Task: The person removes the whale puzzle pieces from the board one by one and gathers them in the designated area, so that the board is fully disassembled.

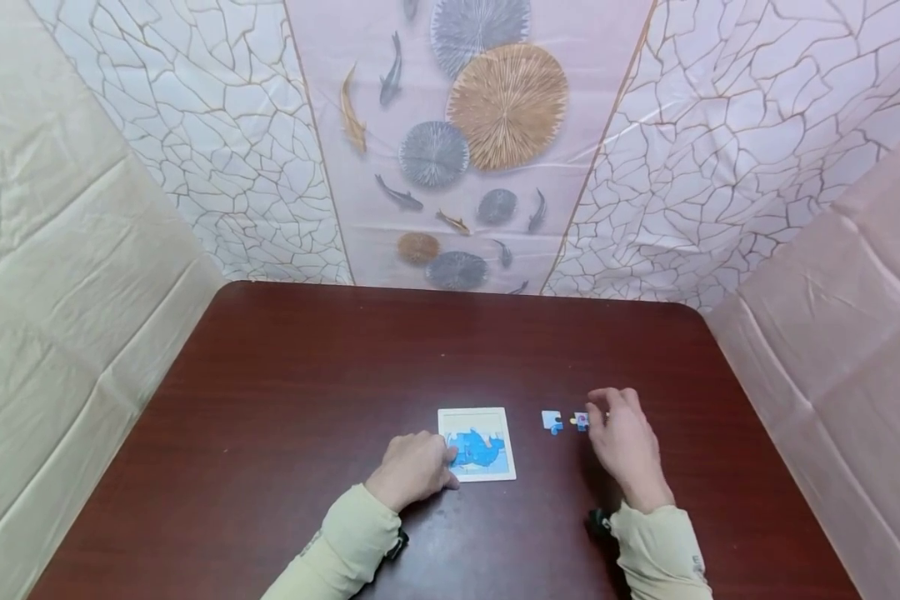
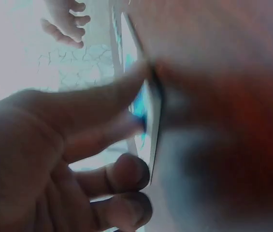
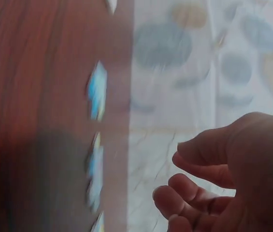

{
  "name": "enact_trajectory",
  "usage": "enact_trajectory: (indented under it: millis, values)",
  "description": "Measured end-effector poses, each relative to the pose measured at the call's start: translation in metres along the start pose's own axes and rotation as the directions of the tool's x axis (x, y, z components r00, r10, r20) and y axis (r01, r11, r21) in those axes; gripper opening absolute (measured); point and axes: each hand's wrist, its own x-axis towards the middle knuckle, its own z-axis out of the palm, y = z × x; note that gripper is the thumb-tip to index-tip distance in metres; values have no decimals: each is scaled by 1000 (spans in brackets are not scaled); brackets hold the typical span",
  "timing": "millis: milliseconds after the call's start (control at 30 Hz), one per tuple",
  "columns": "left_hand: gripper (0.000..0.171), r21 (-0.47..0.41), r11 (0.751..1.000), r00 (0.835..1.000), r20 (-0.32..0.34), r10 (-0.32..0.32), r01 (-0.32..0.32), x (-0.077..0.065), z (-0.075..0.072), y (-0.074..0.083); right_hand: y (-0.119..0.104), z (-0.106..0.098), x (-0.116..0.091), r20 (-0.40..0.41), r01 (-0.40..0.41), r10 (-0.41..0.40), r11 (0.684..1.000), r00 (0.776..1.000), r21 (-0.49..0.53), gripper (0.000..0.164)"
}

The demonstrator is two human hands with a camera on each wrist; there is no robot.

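A square jigsaw puzzle board (image 1: pixel 477 477) with a white rim and a blue dolphin-like picture lies on the table. My left hand (image 1: pixel 412 468) grips its left edge, thumb at the rim and a finger over the picture; the left wrist view shows the board (image 2: pixel 154 140) edge-on. To the right of the board lie a pale blue puzzle piece (image 1: pixel 551 420) and a piece with a purple mark (image 1: pixel 581 422). Over the pieces hovers my right hand (image 1: pixel 630 442), fingers loosely bent, nothing visible between them. A third piece (image 3: pixel 99 223) shows partly at the right wrist view's lower edge.
The dark reddish-brown table (image 1: pixel 307 358) extends around the board. A patterned cloth (image 1: pixel 450 167) hangs behind its far edge, and plain pale cloth hangs at both sides. Dark bands sit at both wrists.
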Motion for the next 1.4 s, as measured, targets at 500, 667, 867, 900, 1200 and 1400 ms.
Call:
enact_trajectory:
  millis: [500, 667, 867, 900, 1200, 1400]
  values:
    - [39, 56, 997, 995, -85, -49, 54, 11, 5, 0, -91, 55, -20, 270, 221, -258, 962, 928, 162, 20]
    - [69, 161, 985, 989, -144, -40, 64, 13, 5, 0, -100, 65, -23, 316, 290, -343, 936, 885, 202, 21]
    - [58, 230, 972, 992, -128, -11, 41, 15, 4, -1, -106, 72, -25, 378, 382, -439, 898, 815, 220, 27]
    - [55, 230, 972, 992, -128, -8, 38, 15, 4, -1, -106, 74, -25, 383, 394, -455, 890, 804, 229, 28]
    - [54, 235, 972, 988, -153, 14, 22, 12, 7, -2, -106, 83, -30, 332, 478, -542, 839, 772, 258, 26]
    - [53, 244, 970, 986, -163, 16, 24, 10, 7, -1, -108, 85, -28, 372, 421, -488, 872, 789, 251, 31]
